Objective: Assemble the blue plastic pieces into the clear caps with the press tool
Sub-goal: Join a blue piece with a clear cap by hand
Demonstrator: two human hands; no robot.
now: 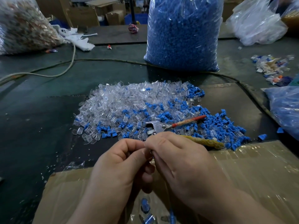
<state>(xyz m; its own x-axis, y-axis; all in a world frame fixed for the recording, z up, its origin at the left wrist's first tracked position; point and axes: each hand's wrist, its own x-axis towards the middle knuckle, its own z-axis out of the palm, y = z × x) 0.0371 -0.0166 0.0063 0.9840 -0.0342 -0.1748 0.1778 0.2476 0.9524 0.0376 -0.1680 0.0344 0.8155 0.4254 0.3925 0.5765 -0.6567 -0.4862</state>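
A heap of clear caps (123,101) mixed with blue plastic pieces (208,120) lies on the dark table in front of me. The press tool (163,126), a metal plier with a red handle and a yellowish wrapped handle, rests at the heap's near edge, just beyond my fingers. My left hand (119,165) and right hand (181,162) meet fingertip to fingertip over a cardboard box. Both pinch something small between them; a blue speck shows at the right fingers, but the piece is mostly hidden.
A tall clear bag of blue pieces (182,33) stands behind the heap. The taped cardboard box (252,172) under my hands holds a few assembled caps (145,206). Cables (71,62) cross the table. More bags sit at the left, far right and right edge.
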